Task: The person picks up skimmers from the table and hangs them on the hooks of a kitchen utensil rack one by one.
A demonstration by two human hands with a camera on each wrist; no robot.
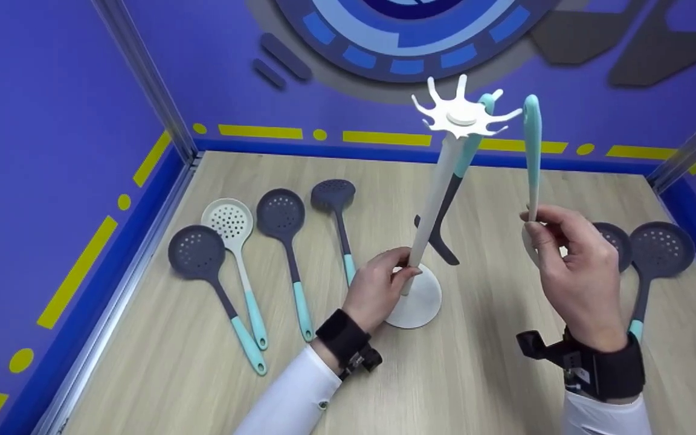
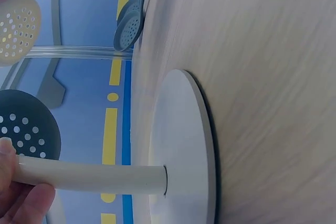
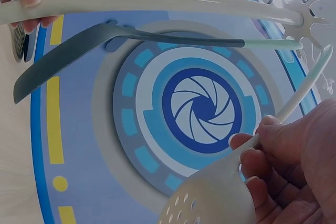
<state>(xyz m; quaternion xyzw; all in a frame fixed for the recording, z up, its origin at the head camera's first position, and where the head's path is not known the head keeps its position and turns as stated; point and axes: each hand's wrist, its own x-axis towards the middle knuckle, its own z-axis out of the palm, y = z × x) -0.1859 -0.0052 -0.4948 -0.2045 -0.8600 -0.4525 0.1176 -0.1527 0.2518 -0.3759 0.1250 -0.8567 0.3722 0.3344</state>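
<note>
A white utensil stand (image 1: 438, 193) has a round base (image 1: 423, 308) on the wooden table and a crown of curved hooks (image 1: 461, 115) on top. My left hand (image 1: 378, 287) grips its pole low down, thumb and fingers round it. From one hook hangs a dark grey skimmer (image 3: 73, 53) with a mint handle, its holes showing in the left wrist view. My right hand (image 1: 583, 272) pinches a white skimmer (image 3: 210, 192) by its neck, right of the stand. Its mint handle (image 1: 533, 139) points up, the tip close to a hook; its perforated head (image 2: 18, 30) hangs downward.
On the table's left lie a dark skimmer (image 1: 197, 251), a white one (image 1: 227, 223), another dark one (image 1: 280, 214) and a dark perforated ladle-like utensil (image 1: 333, 196). Two dark skimmers (image 1: 662, 248) lie at the right, partly behind my right hand. Blue panels (image 1: 384, 148) enclose the table's back and sides.
</note>
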